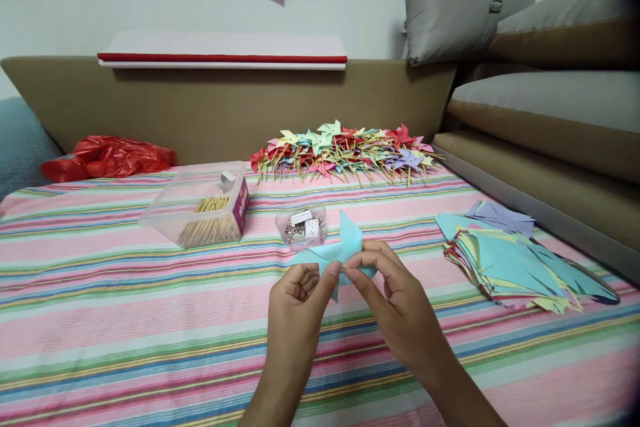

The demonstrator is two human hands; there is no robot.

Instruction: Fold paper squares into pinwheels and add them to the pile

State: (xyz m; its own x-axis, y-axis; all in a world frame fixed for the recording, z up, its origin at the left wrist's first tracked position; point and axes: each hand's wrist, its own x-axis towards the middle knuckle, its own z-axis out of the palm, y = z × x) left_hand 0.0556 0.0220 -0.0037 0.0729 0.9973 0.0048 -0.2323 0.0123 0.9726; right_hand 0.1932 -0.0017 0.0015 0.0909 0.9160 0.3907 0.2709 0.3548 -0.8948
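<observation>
A light-blue paper pinwheel (351, 238) is held up between my two hands, its blades folded in toward the middle. My left hand (303, 293) is closed on it, thumb pressed near the centre. From the other side my right hand (395, 293) pinches at the centre with thumb and index finger; a tiny shiny bit shows at the fingertips, too small to name. Just beyond the pinwheel sits a clear container (301, 223) of small metal pieces with white labels. No stick shows on this pinwheel.
A clear plastic box (193, 213) holds wooden sticks at left. Finished pinwheels on sticks (345, 150) are heaped at the back. Cut paper sheets (520, 263) lie stacked at right beside grey-brown cushions (545, 120). A red plastic bag (115, 157) lies back left on the striped cloth (125, 320).
</observation>
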